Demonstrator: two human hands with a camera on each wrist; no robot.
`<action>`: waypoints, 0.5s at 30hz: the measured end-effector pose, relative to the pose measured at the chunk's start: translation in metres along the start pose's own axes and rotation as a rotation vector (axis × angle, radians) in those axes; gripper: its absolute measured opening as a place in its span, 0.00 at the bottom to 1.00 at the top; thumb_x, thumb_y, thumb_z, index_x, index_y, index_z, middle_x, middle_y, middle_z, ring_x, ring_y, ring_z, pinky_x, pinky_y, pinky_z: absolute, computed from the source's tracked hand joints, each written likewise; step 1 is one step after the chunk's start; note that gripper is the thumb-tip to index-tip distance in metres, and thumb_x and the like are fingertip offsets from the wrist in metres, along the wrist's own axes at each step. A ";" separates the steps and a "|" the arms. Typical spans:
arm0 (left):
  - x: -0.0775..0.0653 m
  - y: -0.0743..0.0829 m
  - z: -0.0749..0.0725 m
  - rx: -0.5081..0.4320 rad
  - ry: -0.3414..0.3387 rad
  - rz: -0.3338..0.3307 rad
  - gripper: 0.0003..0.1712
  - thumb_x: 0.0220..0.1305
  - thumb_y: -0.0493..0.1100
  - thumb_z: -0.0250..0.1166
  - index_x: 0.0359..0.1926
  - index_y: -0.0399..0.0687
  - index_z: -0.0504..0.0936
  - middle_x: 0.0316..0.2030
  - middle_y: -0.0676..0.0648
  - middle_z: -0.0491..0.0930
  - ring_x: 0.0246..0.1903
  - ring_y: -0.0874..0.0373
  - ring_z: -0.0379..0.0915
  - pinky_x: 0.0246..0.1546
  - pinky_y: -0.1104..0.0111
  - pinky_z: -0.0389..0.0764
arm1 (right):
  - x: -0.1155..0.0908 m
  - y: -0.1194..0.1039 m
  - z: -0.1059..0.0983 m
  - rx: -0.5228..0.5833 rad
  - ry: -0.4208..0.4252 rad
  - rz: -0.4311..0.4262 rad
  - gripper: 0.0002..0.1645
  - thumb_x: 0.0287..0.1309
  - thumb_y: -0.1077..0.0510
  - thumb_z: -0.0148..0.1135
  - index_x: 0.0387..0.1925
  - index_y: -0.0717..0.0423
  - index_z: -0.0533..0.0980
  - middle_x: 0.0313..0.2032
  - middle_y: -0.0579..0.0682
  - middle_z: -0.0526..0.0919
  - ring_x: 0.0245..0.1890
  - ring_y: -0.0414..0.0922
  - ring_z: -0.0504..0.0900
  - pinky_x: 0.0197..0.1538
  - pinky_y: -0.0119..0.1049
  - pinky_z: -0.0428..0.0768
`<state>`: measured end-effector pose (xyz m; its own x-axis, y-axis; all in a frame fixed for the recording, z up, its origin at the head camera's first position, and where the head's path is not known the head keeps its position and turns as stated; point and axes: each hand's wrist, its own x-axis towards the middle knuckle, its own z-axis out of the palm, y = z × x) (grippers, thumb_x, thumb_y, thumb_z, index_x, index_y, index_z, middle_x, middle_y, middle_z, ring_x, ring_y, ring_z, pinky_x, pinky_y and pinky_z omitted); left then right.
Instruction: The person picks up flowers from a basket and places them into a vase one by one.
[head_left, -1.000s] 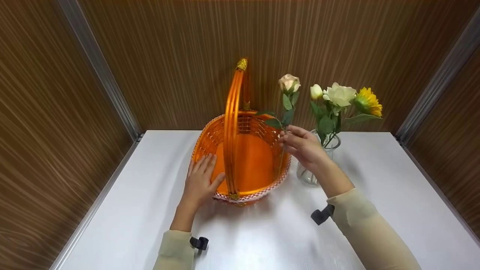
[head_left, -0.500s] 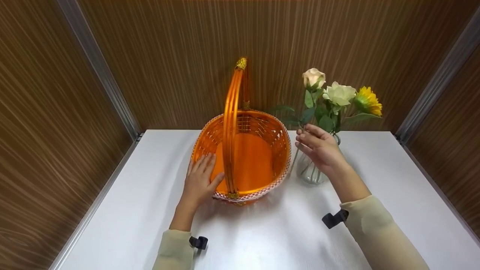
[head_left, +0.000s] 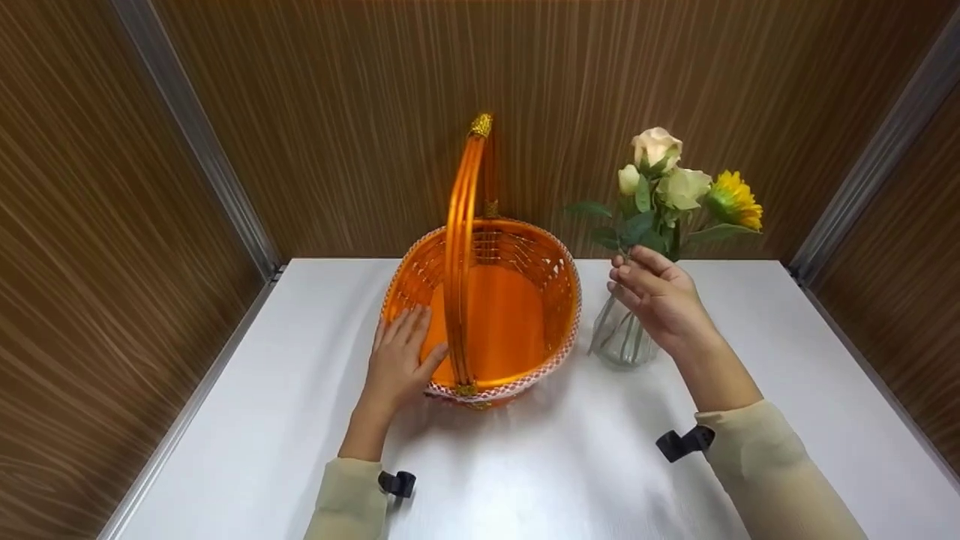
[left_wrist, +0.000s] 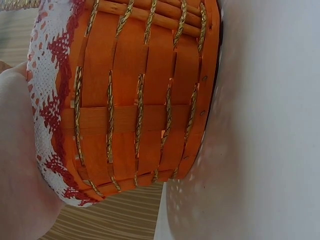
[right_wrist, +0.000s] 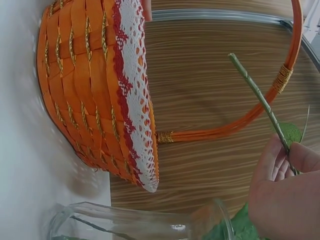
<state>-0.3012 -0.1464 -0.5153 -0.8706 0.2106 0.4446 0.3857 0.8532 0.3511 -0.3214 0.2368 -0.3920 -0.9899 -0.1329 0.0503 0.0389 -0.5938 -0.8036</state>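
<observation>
An orange woven basket [head_left: 551,349] with a tall arched handle and a red-and-white lace rim stands mid-table. My left hand [head_left: 397,360] rests on its left front rim, fingers straight and reaching inside. Between thumb and fingers, my right hand [head_left: 664,300] pinches the green stem of a pale pink rose [head_left: 657,148]. In the right wrist view the rose's stem [right_wrist: 260,97] slants past the fingers, its cut end free. A clear glass vase [head_left: 626,349] stands behind the right hand, partly hidden, holding a white bud [head_left: 628,180], a white flower [head_left: 682,187] and a yellow sunflower [head_left: 735,201].
The white table [head_left: 247,420] is bounded by brown wood-grain panels [head_left: 337,112] at the back and sides, with metal posts in the corners. The vase is close to the basket's right side, and the basket handle arches high over its middle.
My right hand has carried the rose from over the basket's right rim rightward to the vase, and the bloom is slightly higher. The left hand has stayed on the basket.
</observation>
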 end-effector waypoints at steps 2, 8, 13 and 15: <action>0.000 0.000 0.000 0.002 -0.003 -0.004 0.42 0.72 0.65 0.50 0.75 0.45 0.61 0.74 0.42 0.62 0.74 0.43 0.54 0.75 0.43 0.41 | -0.002 -0.002 -0.002 0.013 -0.011 -0.009 0.14 0.63 0.74 0.59 0.46 0.59 0.73 0.38 0.54 0.84 0.39 0.46 0.85 0.50 0.39 0.85; 0.001 0.001 0.000 -0.001 -0.024 -0.012 0.42 0.71 0.66 0.49 0.76 0.47 0.60 0.75 0.43 0.60 0.75 0.44 0.53 0.76 0.45 0.40 | -0.009 -0.004 -0.006 -0.011 -0.009 -0.051 0.14 0.62 0.75 0.59 0.46 0.60 0.71 0.38 0.55 0.83 0.40 0.47 0.85 0.48 0.39 0.86; 0.001 0.000 0.000 0.001 -0.025 -0.010 0.42 0.71 0.66 0.50 0.76 0.46 0.60 0.75 0.43 0.60 0.75 0.44 0.53 0.76 0.45 0.40 | -0.016 -0.008 -0.010 -0.029 0.025 -0.074 0.12 0.64 0.71 0.61 0.46 0.59 0.71 0.40 0.53 0.82 0.40 0.46 0.85 0.52 0.41 0.84; 0.000 0.000 0.000 0.004 -0.023 -0.011 0.42 0.71 0.66 0.50 0.76 0.45 0.61 0.74 0.43 0.61 0.75 0.44 0.53 0.76 0.45 0.40 | -0.017 -0.009 -0.011 -0.032 0.035 -0.075 0.12 0.64 0.70 0.61 0.47 0.59 0.72 0.41 0.53 0.81 0.40 0.46 0.84 0.53 0.40 0.84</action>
<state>-0.3016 -0.1466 -0.5148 -0.8817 0.2116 0.4217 0.3744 0.8577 0.3524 -0.3060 0.2533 -0.3917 -0.9940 -0.0608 0.0906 -0.0392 -0.5754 -0.8169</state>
